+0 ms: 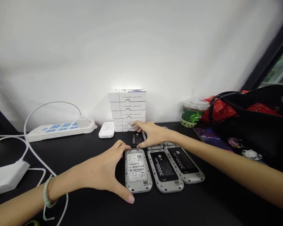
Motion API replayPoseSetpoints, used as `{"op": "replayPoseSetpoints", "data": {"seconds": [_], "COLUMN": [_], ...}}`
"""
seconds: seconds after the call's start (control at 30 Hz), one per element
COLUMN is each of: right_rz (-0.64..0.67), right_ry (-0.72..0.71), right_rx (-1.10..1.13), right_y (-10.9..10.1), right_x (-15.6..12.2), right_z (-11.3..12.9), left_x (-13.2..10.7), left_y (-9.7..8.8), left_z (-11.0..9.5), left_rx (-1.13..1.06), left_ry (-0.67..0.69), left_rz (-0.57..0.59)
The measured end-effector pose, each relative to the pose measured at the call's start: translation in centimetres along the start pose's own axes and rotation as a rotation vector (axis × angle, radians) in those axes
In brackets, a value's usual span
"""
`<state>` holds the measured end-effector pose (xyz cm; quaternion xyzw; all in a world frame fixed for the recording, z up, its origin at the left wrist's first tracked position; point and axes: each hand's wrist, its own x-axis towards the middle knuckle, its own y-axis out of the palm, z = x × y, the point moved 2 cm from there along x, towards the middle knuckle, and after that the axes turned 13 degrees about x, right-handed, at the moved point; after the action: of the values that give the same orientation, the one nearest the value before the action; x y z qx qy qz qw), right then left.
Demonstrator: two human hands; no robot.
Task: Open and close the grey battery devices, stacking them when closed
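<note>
Head view shows the left hand point(106, 169) stretched wide at nine o'clock of the gray case point(139, 187) with a white label point(135, 166). At twelve o'clock, the right hand point(153, 133) bends around a black battery point(136, 138), but I can't tell if it grips it. Two more cases point(171, 185) lie at three o'clock.

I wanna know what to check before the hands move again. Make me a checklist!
1. Right hand gripping the black rectangular battery firmly: cannot tell; its fingers and thumb are around it.
2. Battery inside the grey plastic rounded case nearest the left hand: not ok, its white printed label shows.
3. Left hand beside that case: ok.
4. Stack of white cardboard boxes standing: ok.
5. Green cup with clear lid upright: ok.
</note>
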<state>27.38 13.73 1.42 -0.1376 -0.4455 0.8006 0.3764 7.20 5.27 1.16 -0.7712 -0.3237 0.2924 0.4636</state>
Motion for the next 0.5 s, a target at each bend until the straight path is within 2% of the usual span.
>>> {"op": "replayPoseSetpoints", "data": {"seconds": [0.1, 0.2, 0.33, 0.5], "right_rz": [-0.112, -0.201, -0.149, -0.076], "right_ry": [-0.023, -0.051, -0.017, 0.083], "right_rx": [0.054, 0.109, 0.186, 0.221], "right_y": [-0.1, -0.2, 0.6, 2.0], "right_x": [-0.2, -1.5, -3.9, -4.9], "right_z": [0.2, 1.4, 3.2, 3.4], "left_x": [0.0, 0.1, 0.5, 0.9], "left_y": [0.1, 0.5, 1.3, 1.8], "left_z": [-0.1, 0.2, 1.0, 1.3], "left_rx": [-0.005, -0.037, -0.183, -0.254], "left_ry": [-0.014, -0.036, -0.038, -0.044], "left_rz": [-0.003, -0.019, -0.094, -0.138]}}
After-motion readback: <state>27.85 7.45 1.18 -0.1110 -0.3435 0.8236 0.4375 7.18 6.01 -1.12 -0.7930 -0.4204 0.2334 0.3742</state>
